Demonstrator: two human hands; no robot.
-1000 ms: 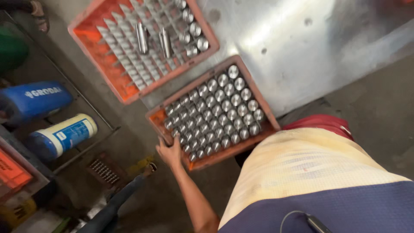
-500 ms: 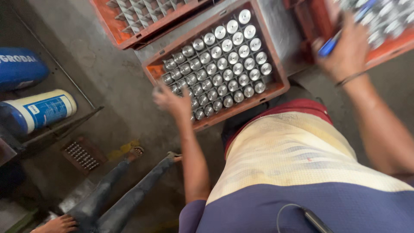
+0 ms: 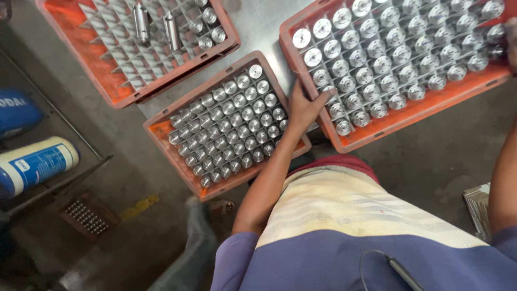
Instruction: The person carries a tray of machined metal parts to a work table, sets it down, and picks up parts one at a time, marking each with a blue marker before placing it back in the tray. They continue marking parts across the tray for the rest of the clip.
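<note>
left hand (image 3: 304, 105) flat, fingers spread on right orange crate's (image 3: 414, 116) near-left corner | right hand mostly hidden, grip unclear | middle crate (image 3: 161, 129) adjacent

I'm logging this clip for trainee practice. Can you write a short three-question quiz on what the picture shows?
1. True or false: the left hand rests at the near-left corner of the right crate.
2. How many orange crates are in view? A) two B) three C) four
3. Fill in: the far-left crate is mostly ____, with two metal cylinders lying across its dividers.

Key: 1 true; 2 B; 3 empty. The middle crate is full; the right hand is barely visible at the picture's edge.
</note>
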